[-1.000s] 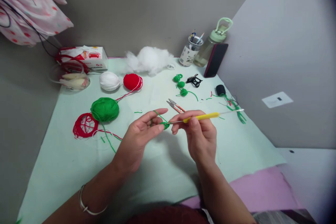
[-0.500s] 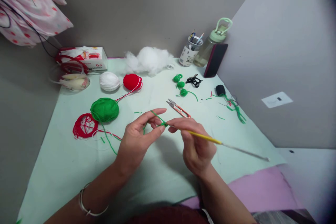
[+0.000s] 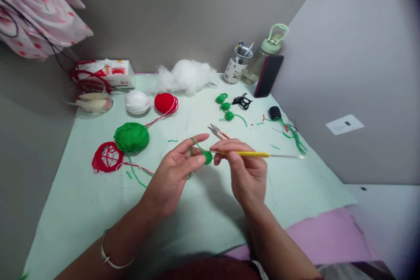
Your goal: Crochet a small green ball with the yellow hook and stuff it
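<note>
My left hand pinches a small round green crochet piece between thumb and fingers. Green yarn runs up over its raised index finger. In my right hand is a crochet hook with a yellow grip, held like a pencil, its tip at the edge of the piece. The green yarn ball lies to the left, and its strand trails toward my left hand. Just beyond my hands lie orange-handled thread snips, partly hidden behind the right fingers.
A red yarn ball, a white yarn ball and a loose red coil lie at left. White stuffing sits at the back. Small green crocheted balls, a black claw clip, a phone and a bottle are at right.
The crochet hook has swung from slanting down rightward to nearly level. The green piece has turned, so its round face shows more. My right hand now covers more of the snips.
</note>
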The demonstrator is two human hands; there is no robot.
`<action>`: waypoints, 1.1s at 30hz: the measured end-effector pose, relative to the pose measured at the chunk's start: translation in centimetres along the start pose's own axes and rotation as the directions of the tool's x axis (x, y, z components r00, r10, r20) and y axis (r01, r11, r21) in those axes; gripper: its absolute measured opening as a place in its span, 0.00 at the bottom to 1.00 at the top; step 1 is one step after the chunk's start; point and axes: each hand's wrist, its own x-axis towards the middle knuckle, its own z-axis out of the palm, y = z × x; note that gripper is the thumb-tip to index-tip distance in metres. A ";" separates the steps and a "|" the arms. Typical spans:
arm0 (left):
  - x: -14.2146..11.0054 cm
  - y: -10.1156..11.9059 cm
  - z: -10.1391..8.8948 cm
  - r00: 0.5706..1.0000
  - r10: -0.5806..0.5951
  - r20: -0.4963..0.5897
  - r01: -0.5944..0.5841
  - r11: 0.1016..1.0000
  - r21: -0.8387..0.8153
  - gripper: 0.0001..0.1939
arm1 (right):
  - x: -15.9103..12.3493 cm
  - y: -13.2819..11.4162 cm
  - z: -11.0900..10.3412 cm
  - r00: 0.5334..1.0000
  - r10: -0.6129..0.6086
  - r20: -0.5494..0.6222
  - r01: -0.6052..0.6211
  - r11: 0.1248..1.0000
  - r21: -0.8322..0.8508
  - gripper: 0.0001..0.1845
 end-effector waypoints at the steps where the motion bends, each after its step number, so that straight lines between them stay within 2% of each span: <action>1: -0.1 -0.1 0.1 1.000 0.017 -0.003 -0.017 0.999 0.027 0.22 | -0.1 0.0 0.2 1.000 -0.027 0.010 0.027 0.999 -0.026 0.10; 3: -0.2 -0.5 0.2 0.998 0.053 -0.021 -0.052 0.997 0.049 0.22 | -0.5 0.1 0.5 0.994 -0.105 0.027 0.107 0.987 -0.122 0.11; 5: -0.3 -0.8 0.4 0.998 0.053 -0.042 -0.053 0.998 0.016 0.22 | -1.1 0.3 0.5 0.974 -0.217 0.072 0.229 0.933 -0.279 0.16; 8: 0.0 -0.8 0.4 0.998 -0.055 -0.016 0.053 0.993 -0.104 0.19 | -1.4 0.5 0.1 0.921 -0.357 0.156 0.387 0.802 -0.454 0.22; 9: 0.1 -0.7 0.4 0.996 -0.090 0.008 0.090 0.985 -0.144 0.18 | -1.3 0.5 -0.1 0.925 -0.353 0.140 0.377 0.811 -0.447 0.21; 11: 0.3 -0.3 0.2 0.993 -0.110 0.035 0.115 0.975 -0.191 0.15 | -0.8 0.5 -0.5 0.971 -0.239 0.030 0.236 0.917 -0.321 0.14; 13: 0.3 -0.1 0.0 0.998 -0.069 0.013 0.070 0.982 -0.175 0.15 | -0.2 0.5 -0.6 0.997 -0.039 -0.069 0.032 0.994 -0.107 0.10; 15: 0.2 -0.1 -0.1 1.000 0.000 -0.027 -0.003 0.996 -0.092 0.16 | 0.2 0.5 -0.5 0.995 0.088 -0.047 -0.084 0.994 0.073 0.10; 18: -0.1 -0.4 -0.2 0.997 0.079 -0.021 -0.078 0.996 0.047 0.19 | 0.2 0.6 0.1 0.996 0.087 0.031 -0.090 0.988 0.125 0.08; 20: -0.2 -0.7 -0.2 0.997 0.082 0.017 -0.083 0.994 0.075 0.20 | 0.0 0.6 0.2 0.996 0.082 0.046 -0.087 0.990 0.111 0.08; 26: 0.1 -0.4 -0.1 0.999 0.000 0.045 0.000 1.000 0.017 0.21 | -0.2 0.8 -0.2 0.979 0.195 0.050 -0.201 0.945 0.257 0.10; 33: 0.2 -0.1 -0.3 0.994 -0.085 0.066 0.090 0.993 -0.077 0.28 | 0.0 0.8 -0.1 0.979 0.194 0.061 -0.204 0.936 0.287 0.09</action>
